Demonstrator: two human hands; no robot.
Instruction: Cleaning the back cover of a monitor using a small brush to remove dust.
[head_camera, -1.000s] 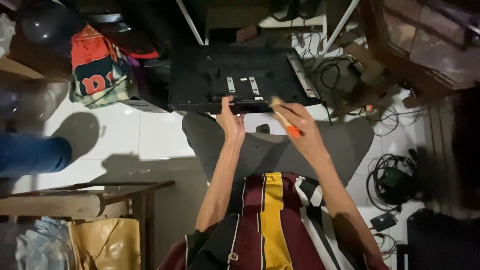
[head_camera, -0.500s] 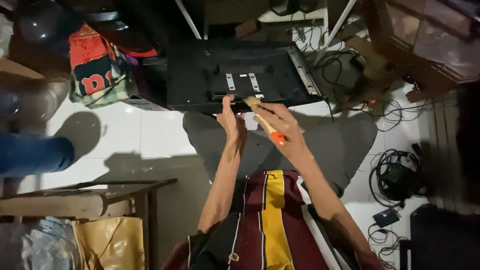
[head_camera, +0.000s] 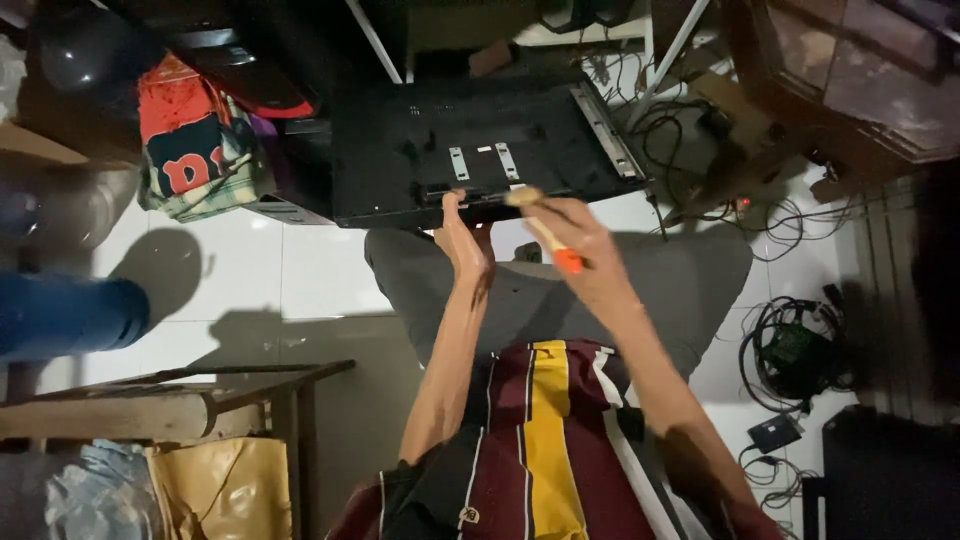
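Note:
A black flat panel (head_camera: 480, 140), back side up with two small metal brackets, lies on the white tiled floor in front of my knees. My left hand (head_camera: 462, 240) rests its fingertips on the panel's near edge. My right hand (head_camera: 578, 240) grips a brush (head_camera: 545, 232) with a pale head and an orange handle end; the head touches the panel's near edge just right of my left hand.
A bundle of colourful cloth (head_camera: 195, 150) lies left of the panel. Tangled cables (head_camera: 800, 345) and a small black adapter (head_camera: 775, 432) lie at the right. A wooden table (head_camera: 150, 400) stands at lower left, and a person's blue-clad leg (head_camera: 70, 315) at the left edge.
My right hand has moved the brush left and forward, from beside the panel's edge to its near edge close to my left hand. My left hand has stayed on the edge.

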